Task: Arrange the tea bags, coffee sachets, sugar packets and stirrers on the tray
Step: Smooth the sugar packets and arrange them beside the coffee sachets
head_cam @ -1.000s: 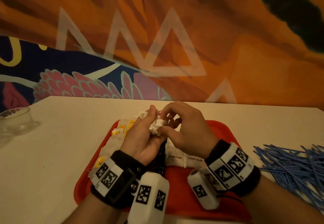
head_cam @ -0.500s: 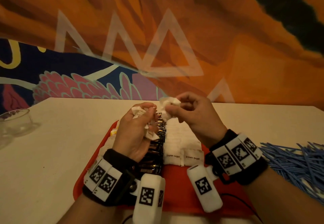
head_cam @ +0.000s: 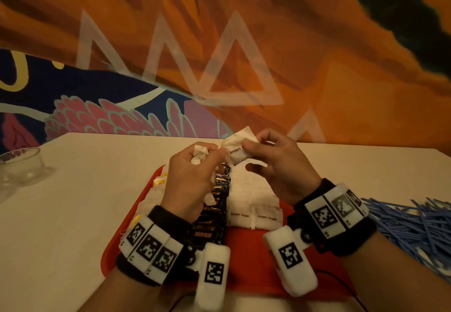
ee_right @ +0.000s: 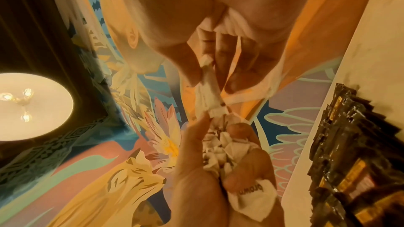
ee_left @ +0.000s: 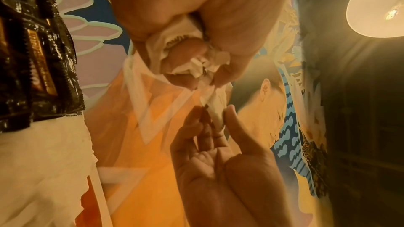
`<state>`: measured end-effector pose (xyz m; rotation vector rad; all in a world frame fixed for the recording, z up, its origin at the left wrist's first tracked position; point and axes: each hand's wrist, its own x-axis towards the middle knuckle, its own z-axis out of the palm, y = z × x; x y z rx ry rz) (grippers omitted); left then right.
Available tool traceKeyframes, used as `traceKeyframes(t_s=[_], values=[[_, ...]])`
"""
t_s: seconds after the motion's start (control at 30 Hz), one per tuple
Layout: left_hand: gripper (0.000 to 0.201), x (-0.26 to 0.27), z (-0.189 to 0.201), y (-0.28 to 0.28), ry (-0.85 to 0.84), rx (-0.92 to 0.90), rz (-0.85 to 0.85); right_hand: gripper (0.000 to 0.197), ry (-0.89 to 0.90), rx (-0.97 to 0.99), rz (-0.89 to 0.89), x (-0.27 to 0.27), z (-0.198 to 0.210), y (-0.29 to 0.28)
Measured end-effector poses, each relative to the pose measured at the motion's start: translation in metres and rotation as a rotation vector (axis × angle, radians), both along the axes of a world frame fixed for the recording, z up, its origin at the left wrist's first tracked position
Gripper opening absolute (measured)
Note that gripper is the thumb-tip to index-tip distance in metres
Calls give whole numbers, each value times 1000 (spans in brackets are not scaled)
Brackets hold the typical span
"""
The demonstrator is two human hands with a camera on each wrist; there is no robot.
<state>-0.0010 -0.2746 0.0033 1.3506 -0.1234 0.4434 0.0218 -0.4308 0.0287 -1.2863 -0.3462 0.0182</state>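
Observation:
Above the red tray (head_cam: 114, 246) my left hand (head_cam: 207, 155) grips a crumpled bunch of white sugar packets (head_cam: 199, 156); the same bunch (ee_right: 220, 148) fills its palm in the right wrist view. Just to the right, my right hand (head_cam: 246, 145) pinches a single packet (head_cam: 238, 148) printed "brown" between thumb and fingers, its edge close to the bunch. On the tray lie rows of brown sugar packets (head_cam: 253, 204), a column of black coffee sachets (head_cam: 217, 202) and, partly hidden under my left hand, tea bags with yellow tags (head_cam: 158, 182).
A heap of blue stirrers (head_cam: 415, 221) lies on the table right of the tray. A clear glass bowl (head_cam: 22, 165) stands at the far left edge. A painted wall rises right behind the pale table (head_cam: 85, 189).
The two hands, together on the bunch a second ago, have risen a little and parted. My right hand has drawn one packet out to the right.

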Motion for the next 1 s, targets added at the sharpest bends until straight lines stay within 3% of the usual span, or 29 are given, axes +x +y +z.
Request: traceKeyframes(t_s=[0.13,0.23,0.3,0.33,0.43,0.57,0.83,1.0], values=[[17,0,2,1,-17,-46,11,26,-92,-37,-91,6,-5,-1],[5,-1,3,2,-18,-31,-29,26,-67,-24,-99,5,-6,-1],[17,-2,1,4,-39,36,-41,25,-54,-7,-72,2,-4,-1],[13,-1,-1,4,-54,65,-41,22,-60,-29,-55,1,-3,-1],[7,-1,-1,6,-64,109,-43,11,-151,-254,-60,-5,1,-4],[12,-1,-1,6,-22,123,-69,13,-241,-483,-138,-9,0,-14],[17,6,1,15,141,-72,-60,10,25,-1080,16,-9,-24,-25],[16,10,-1,20,166,-135,-107,9,149,-1117,107,-9,-33,-18]])
